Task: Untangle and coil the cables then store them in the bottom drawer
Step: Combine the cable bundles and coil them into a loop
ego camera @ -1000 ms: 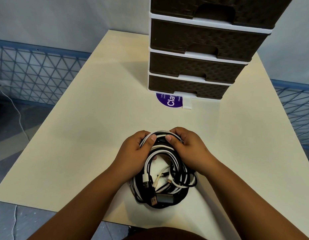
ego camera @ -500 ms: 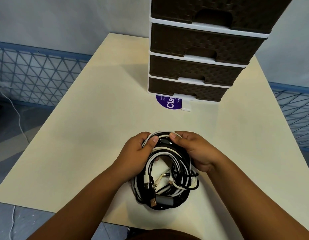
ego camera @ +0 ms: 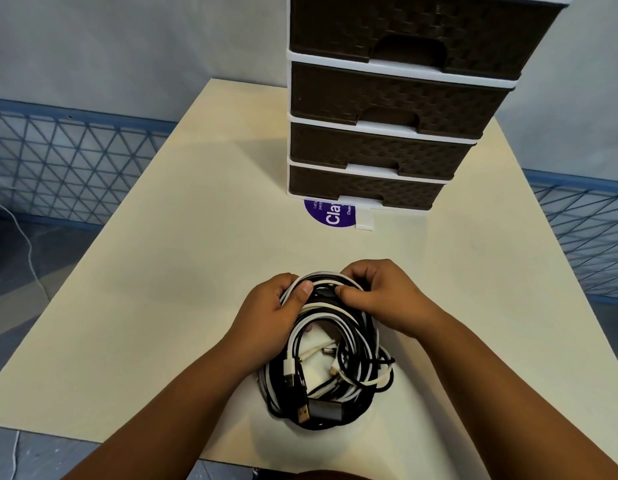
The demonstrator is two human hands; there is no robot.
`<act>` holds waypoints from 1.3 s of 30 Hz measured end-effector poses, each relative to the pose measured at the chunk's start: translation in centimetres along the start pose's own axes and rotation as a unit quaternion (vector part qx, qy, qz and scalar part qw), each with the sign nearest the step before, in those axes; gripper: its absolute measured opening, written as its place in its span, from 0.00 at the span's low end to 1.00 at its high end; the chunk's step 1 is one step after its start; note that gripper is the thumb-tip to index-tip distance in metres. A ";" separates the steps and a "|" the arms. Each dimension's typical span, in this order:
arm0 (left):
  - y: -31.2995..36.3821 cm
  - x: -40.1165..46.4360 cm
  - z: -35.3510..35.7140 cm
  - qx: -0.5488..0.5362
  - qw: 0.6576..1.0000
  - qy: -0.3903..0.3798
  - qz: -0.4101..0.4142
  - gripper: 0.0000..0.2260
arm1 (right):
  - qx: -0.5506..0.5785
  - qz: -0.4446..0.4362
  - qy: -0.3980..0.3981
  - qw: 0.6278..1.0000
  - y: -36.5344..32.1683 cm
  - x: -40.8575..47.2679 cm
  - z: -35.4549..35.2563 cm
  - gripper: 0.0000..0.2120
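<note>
Head view: near the tabletop's (ego camera: 162, 271) front edge, left hand (ego camera: 271, 315) and right hand (ego camera: 380, 299) pinch the cable bundle's (ego camera: 326, 368) far rim, fingers curled around it.

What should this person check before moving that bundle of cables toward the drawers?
1. Left hand grips the cable bundle: ok.
2. Right hand grips the bundle's far edge: ok.
3. Cables coiled into one loop: ok, black and white strands lie together.
4. Loose plug ends tucked in: not ok, several connectors stick out inside the loop.
5. Bottom drawer open to receive them: not ok, it looks closed.
6. Room inside the drawer: cannot tell.
</note>
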State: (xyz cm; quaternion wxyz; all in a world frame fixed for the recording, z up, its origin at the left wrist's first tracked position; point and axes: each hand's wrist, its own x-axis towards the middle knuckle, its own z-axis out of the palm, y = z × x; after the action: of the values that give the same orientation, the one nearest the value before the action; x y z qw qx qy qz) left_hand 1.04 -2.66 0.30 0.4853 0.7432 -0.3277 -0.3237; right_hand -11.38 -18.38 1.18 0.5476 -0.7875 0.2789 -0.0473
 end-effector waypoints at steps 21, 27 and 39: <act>-1.0 0.3 -0.4 -0.091 0.994 -0.045 -0.044 0.13 | 0.229 0.041 -0.137 0.963 1.6 0.8 -0.4 0.13; -1.3 1.0 -0.5 -0.115 0.990 -0.051 -0.062 0.14 | 0.213 -0.020 -0.008 0.977 2.2 -0.8 0.6 0.18; -0.8 3.6 -1.5 0.126 0.985 -0.077 0.094 0.27 | -0.086 -0.056 0.136 0.985 1.6 -1.4 2.3 0.11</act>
State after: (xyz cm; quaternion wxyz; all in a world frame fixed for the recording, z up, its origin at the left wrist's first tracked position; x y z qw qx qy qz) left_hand 4.47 -4.52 -0.57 0.3894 0.7370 -0.4706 -0.2893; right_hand -12.36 -16.16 -0.85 0.4309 -0.8323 0.3094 -0.1605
